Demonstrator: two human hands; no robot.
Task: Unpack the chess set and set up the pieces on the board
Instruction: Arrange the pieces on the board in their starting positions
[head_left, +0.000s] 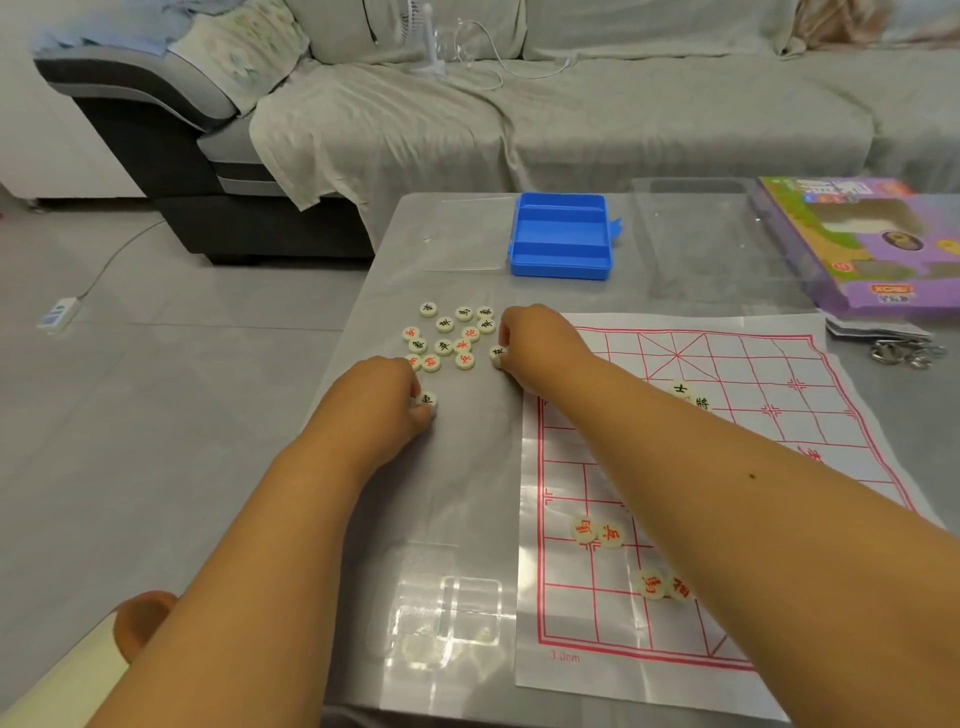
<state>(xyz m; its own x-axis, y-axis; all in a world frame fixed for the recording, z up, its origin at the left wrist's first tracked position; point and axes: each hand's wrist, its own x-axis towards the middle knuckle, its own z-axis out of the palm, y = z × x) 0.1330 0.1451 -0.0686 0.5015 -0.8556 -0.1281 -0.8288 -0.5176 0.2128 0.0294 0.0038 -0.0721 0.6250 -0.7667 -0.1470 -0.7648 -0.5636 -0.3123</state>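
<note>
Now left hand (390, 391) pinching a black-marked piece (427, 399), right hand (530, 340) pinching another piece (497, 352).

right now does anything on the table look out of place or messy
Mostly the loose pile of pieces: it lies off the board, on the bare table to its left. On the board, the red pieces lie in touching pairs off the line crossings. Each hand, left and right, pinches a piece.
</note>
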